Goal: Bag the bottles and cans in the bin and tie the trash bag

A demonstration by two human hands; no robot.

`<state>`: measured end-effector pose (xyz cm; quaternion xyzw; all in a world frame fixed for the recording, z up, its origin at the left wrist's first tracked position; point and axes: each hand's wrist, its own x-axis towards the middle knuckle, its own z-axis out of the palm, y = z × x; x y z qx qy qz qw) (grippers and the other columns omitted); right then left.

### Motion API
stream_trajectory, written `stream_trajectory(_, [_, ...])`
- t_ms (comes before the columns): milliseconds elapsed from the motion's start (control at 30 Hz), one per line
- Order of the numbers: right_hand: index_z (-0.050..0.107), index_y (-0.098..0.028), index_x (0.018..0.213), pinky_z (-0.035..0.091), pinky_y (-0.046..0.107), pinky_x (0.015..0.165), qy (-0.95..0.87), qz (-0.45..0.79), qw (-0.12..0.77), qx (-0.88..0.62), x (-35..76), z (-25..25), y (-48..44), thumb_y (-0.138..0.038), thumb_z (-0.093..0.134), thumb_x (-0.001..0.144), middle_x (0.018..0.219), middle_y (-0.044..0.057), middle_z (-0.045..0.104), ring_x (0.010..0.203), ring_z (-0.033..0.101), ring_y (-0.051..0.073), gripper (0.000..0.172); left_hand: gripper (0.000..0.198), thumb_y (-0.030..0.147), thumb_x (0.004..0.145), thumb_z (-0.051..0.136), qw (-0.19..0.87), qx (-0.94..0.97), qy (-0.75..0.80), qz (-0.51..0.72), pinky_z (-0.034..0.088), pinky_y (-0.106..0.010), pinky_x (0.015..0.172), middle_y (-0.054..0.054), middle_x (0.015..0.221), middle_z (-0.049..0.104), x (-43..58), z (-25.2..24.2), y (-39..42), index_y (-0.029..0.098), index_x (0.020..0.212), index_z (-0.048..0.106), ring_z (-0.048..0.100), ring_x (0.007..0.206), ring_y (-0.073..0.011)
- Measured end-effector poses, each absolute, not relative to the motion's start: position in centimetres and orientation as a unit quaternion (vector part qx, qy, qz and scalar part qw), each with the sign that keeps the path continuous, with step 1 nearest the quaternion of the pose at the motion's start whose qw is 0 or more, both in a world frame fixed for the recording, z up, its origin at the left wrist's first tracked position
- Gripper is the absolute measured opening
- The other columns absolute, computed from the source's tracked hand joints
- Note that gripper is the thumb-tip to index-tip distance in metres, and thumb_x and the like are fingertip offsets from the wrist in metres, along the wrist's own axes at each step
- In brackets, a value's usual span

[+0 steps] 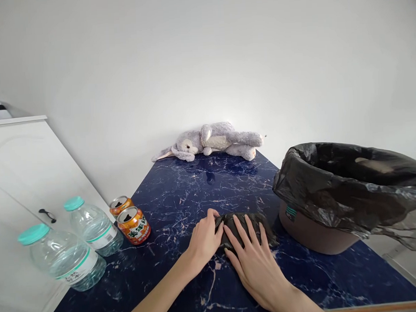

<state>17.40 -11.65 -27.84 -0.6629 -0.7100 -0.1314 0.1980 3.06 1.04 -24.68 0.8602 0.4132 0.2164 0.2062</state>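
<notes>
A folded black plastic bag (266, 223) lies flat on the dark blue marbled tabletop (182, 198), near its front. My right hand (250, 255) rests on the bag, palm down, with its fingers spread across it. At the bag's left edge, my left hand (206, 236) has its fingers curled and its thumb tip close to the fingers, pinching the edge. Part of the bag is hidden under both hands.
On the right stands a brownish bin (318, 234) lined with a black bag (306, 193). To the left are two clear water bottles (75, 267) and two opened orange cans (137, 228). A plush rabbit (217, 139) lies along the wall, and a white cabinet (19, 182) stands at far left.
</notes>
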Motion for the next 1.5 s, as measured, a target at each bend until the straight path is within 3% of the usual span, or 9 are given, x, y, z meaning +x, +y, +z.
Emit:
stream_trajectory(200, [0.03, -0.029, 0.172, 0.033, 0.071, 0.127, -0.708, 0.008, 0.106, -0.699, 18.0, -27.8, -10.6, -0.057, 0.026, 0.114, 0.179, 0.008, 0.015, 0.164, 0.019, 0.044, 0.064, 0.034, 0.036, 0.105, 0.053, 0.135, 0.857, 0.413, 0.278, 0.046, -0.063, 0.11, -0.019, 0.139, 0.061, 1.8, -26.2, 2.9, 0.02, 0.136, 0.054, 0.059, 0.131, -0.0412])
stream_trajectory(367, [0.035, -0.029, 0.17, 0.028, 0.076, 0.127, -0.691, -0.025, 0.134, -0.71, 16.4, -27.0, -11.8, -0.062, 0.03, 0.112, 0.179, 0.008, 0.016, 0.162, 0.019, 0.048, 0.068, 0.04, 0.047, 0.105, 0.061, 0.168, 0.864, 0.342, 0.328, 0.048, -0.053, 0.116, -0.014, 0.15, 0.053, 0.1, -25.4, 4.5, 0.028, 0.14, 0.052, 0.054, 0.142, -0.0332])
stream_trajectory(533, [0.013, -0.037, 0.174, 0.036, 0.091, 0.111, -0.73, -0.058, 0.168, -0.66, 13.4, -31.4, -13.9, -0.077, 0.042, 0.102, 0.178, 0.008, 0.021, 0.156, 0.03, 0.059, 0.087, 0.023, 0.046, 0.108, 0.054, 0.255, 0.802, 0.354, 0.409, 0.055, -0.043, 0.103, -0.01, 0.132, 0.061, -0.9, -24.4, 5.1, 0.028, 0.119, 0.062, 0.063, 0.122, -0.0271])
stream_trajectory(700, [0.021, -0.044, 0.172, 0.03, 0.097, 0.107, -0.696, -0.034, 0.129, -0.705, 12.5, -33.3, -13.0, -0.086, 0.04, 0.098, 0.177, 0.007, 0.026, 0.154, 0.032, 0.062, 0.087, 0.028, 0.051, 0.108, 0.052, 0.309, 0.751, 0.414, 0.411, 0.057, -0.033, 0.076, -0.009, 0.118, 0.067, -1.4, -25.1, 6.0, 0.025, 0.115, 0.062, 0.07, 0.105, -0.0245])
stream_trajectory(900, [0.041, -0.026, 0.17, 0.029, 0.083, 0.12, -0.647, -0.027, 0.115, -0.753, 15.4, -29.1, -6.9, -0.066, 0.03, 0.11, 0.178, 0.013, 0.03, 0.161, 0.026, 0.054, 0.072, 0.026, 0.047, 0.108, 0.053, 0.327, 0.742, 0.415, 0.412, 0.058, -0.037, 0.09, -0.009, 0.12, 0.067, -1.6, -25.6, 6.4, 0.024, 0.111, 0.064, 0.069, 0.11, -0.0243])
stream_trajectory(1167, [0.051, -0.02, 0.162, 0.03, 0.058, 0.128, -0.59, -0.015, 0.139, -0.795, 24.6, -29.0, 1.3, -0.051, 0.031, 0.114, 0.173, 0.013, 0.042, 0.161, 0.033, 0.039, 0.061, 0.027, 0.046, 0.107, 0.052, 0.334, 0.767, 0.394, 0.38, 0.058, -0.037, 0.089, -0.009, 0.117, 0.065, -1.8, -25.5, 6.3, 0.023, 0.106, 0.067, 0.068, 0.105, -0.0239])
stream_trajectory(1267, [0.054, -0.015, 0.157, 0.027, 0.06, 0.127, -0.533, -0.038, 0.15, -0.832, 26.8, -29.2, 2.6, -0.045, 0.031, 0.113, 0.168, 0.019, 0.045, 0.159, 0.035, 0.042, 0.058, 0.027, 0.046, 0.107, 0.052, 0.333, 0.772, 0.394, 0.372, 0.058, -0.037, 0.086, -0.009, 0.116, 0.065, -1.8, -25.4, 6.1, 0.023, 0.106, 0.067, 0.068, 0.102, -0.0238])
stream_trajectory(1400, [0.051, 0.0, 0.153, 0.017, 0.07, 0.125, -0.47, -0.082, 0.161, -0.864, 26.9, -29.4, 2.9, -0.036, 0.031, 0.111, 0.17, 0.031, 0.034, 0.162, 0.019, 0.052, 0.059, 0.025, 0.044, 0.107, 0.053, 0.328, 0.776, 0.393, 0.367, 0.058, -0.037, 0.086, -0.009, 0.115, 0.066, -1.7, -25.2, 5.9, 0.024, 0.104, 0.067, 0.068, 0.102, -0.024])
stream_trajectory(1500, [0.046, -0.009, 0.162, 0.015, 0.064, 0.129, -0.504, -0.087, 0.154, -0.845, 26.0, -29.8, 2.6, -0.042, 0.028, 0.112, 0.178, 0.02, 0.027, 0.165, 0.015, 0.044, 0.063, 0.023, 0.042, 0.106, 0.054, 0.326, 0.78, 0.391, 0.364, 0.058, -0.038, 0.088, -0.008, 0.115, 0.066, -1.6, -25.2, 5.9, 0.024, 0.102, 0.067, 0.068, 0.101, -0.024])
